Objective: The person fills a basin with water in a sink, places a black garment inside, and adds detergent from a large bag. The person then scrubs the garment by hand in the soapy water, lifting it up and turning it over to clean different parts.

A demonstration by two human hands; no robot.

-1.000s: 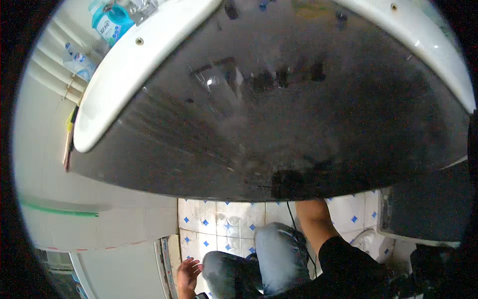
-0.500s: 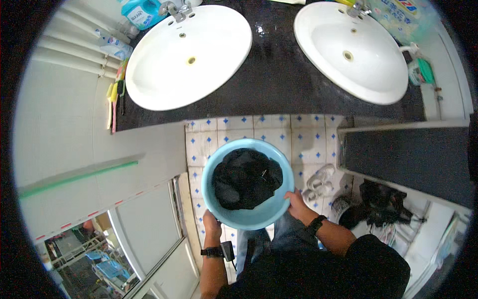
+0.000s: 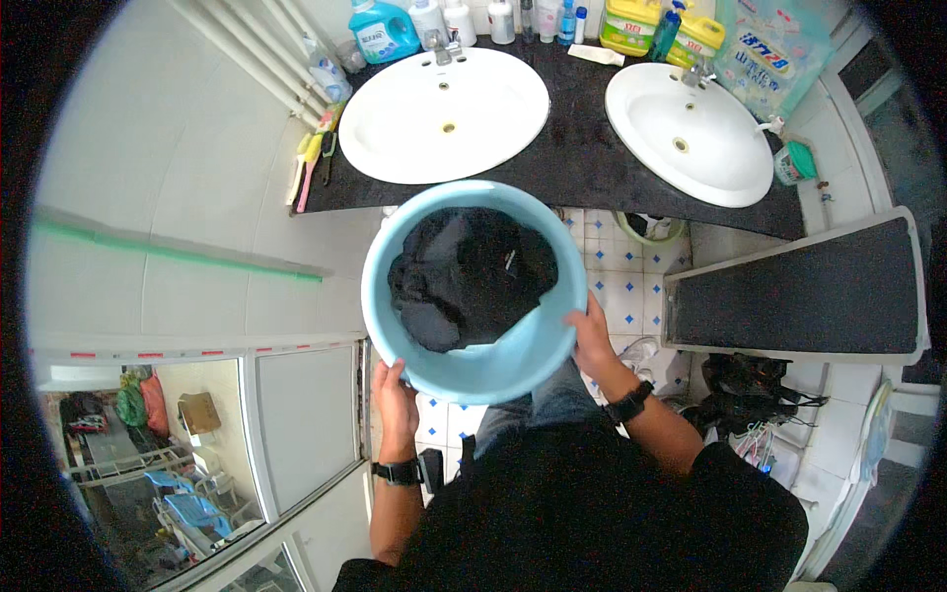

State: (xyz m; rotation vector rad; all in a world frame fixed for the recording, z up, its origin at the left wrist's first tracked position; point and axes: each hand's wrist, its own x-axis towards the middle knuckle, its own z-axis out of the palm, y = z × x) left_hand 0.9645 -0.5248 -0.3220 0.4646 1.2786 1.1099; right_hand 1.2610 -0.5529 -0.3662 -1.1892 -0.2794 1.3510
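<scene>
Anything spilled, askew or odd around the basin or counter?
No spill or damage stands out. The dark cloth lies within the basin, gripped by the left hand and right hand. One mild oddity: a white tube lies flat on the counter, while the bottles nearby stand upright.

cloth (image 3: 454, 271) in basin (image 3: 518, 360) | left sink (image 3: 400, 123), right sink (image 3: 671, 113) in counter (image 3: 577, 123) ahead

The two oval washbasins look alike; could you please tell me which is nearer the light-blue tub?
The left washbasin: in the picture, its front rim appears right against the light-blue tub, whereas the right washbasin stands clearly apart from it.
</scene>
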